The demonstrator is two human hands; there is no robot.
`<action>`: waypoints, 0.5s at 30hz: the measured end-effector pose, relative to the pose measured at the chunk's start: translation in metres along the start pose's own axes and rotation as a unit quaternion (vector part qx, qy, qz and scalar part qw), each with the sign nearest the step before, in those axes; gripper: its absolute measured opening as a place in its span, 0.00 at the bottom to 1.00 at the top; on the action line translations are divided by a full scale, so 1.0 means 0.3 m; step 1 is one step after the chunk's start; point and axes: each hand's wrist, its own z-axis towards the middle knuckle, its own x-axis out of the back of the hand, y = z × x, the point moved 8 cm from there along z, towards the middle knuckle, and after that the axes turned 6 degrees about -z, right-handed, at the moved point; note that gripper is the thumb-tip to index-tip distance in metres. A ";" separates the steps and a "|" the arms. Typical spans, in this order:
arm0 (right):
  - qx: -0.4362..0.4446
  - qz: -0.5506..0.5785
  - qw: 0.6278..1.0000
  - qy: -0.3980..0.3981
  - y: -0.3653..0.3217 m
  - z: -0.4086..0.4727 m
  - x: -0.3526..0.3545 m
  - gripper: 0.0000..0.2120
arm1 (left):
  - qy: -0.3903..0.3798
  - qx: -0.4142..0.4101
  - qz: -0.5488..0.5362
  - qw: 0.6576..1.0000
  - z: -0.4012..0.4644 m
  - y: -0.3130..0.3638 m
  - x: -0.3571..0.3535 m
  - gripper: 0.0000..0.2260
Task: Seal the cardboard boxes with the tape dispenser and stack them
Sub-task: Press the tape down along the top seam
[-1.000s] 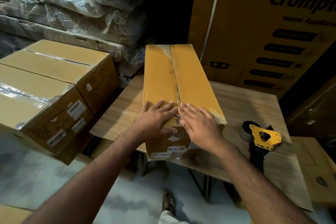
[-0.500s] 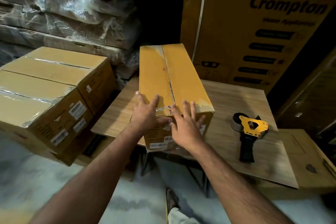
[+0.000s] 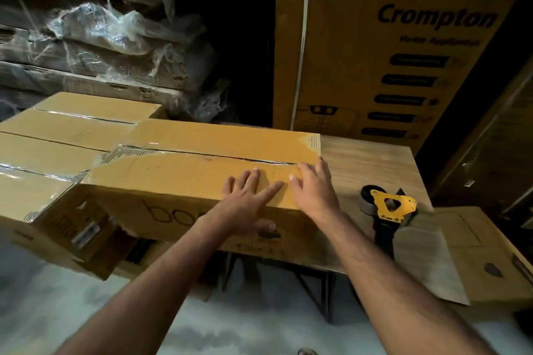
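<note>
across the wooden desk [image 3: 375, 164] in front of me lies the long yellow-brown cardboard box [image 3: 202, 164], turned sideways with its left end jutting over the two taped boxes [image 3: 57, 141] stacked on the floor, and my left hand [image 3: 248, 202] and right hand [image 3: 314, 190] lie flat on its right end, fingers spread and gripping nothing. i judge the sealing of this one done, since clear tape shows along its centre seam, and the step in hand is stacking. next i need a firm hold under both ends to swing it onto the stack, leaving the yellow-framed tape dispenser [image 3: 389, 207] lying on the desk just beside my right hand.
</note>
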 end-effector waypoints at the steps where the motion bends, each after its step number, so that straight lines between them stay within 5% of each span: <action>1: 0.019 -0.005 1.000 -0.014 0.013 0.022 0.007 0.22 | 0.029 -0.004 0.002 1.000 0.007 0.010 0.010 0.38; 4: 0.083 -0.023 0.996 -0.015 0.022 0.093 0.051 0.20 | 0.133 0.011 -0.011 0.991 0.030 0.040 0.061 0.34; 9: 0.161 -0.119 0.960 0.195 -0.029 0.060 0.131 0.14 | 0.197 0.078 -0.013 0.977 0.112 0.009 0.075 0.35; 15: 0.210 -0.204 0.953 0.078 -0.020 0.056 -0.085 0.38 | 0.197 0.025 -0.070 0.978 0.199 -0.118 0.133 0.36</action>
